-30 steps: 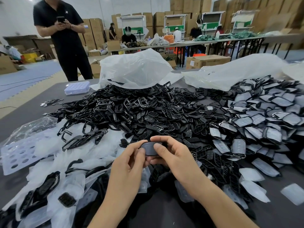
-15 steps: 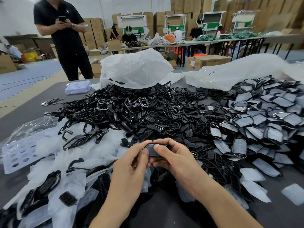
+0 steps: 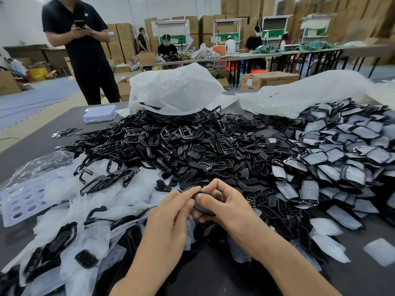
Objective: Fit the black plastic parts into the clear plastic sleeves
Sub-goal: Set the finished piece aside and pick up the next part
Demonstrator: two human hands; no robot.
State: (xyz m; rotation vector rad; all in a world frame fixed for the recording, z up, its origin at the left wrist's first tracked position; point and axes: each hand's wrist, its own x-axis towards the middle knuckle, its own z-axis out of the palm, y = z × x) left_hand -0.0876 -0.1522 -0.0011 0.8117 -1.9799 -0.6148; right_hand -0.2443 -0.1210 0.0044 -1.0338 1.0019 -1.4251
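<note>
Pinching one black part (image 3: 206,208) between them, the left hand (image 3: 168,214) and the right hand (image 3: 229,207) met low over the near side of the table (image 3: 363,283), just in front of the heap of bare parts (image 3: 171,146). The left thumb and forefinger gripped the part's upper edge. The right hand's fingers curled under it, with the thumb pressed on top. The hands hid most of the piece, so it could not be told whether a sleeve surrounded it.

The step in hand was judged to be seating the part in its sleeve.

1. The right hand was best used as the fixed support, holding the part by its edges so that its face was not smeared.
2. The left fingertips were best used to draw the film evenly along both sides. Pulling one corner alone risked tearing or bunching it.
3. The part needed to sit fully inside, square to the opening, before release.

Loose sleeves (image 3: 132,189) lay near on the left for the next cycle. Sleeved parts (image 3: 342,159) were heaped on the right, the likely place for the finished piece.
</note>
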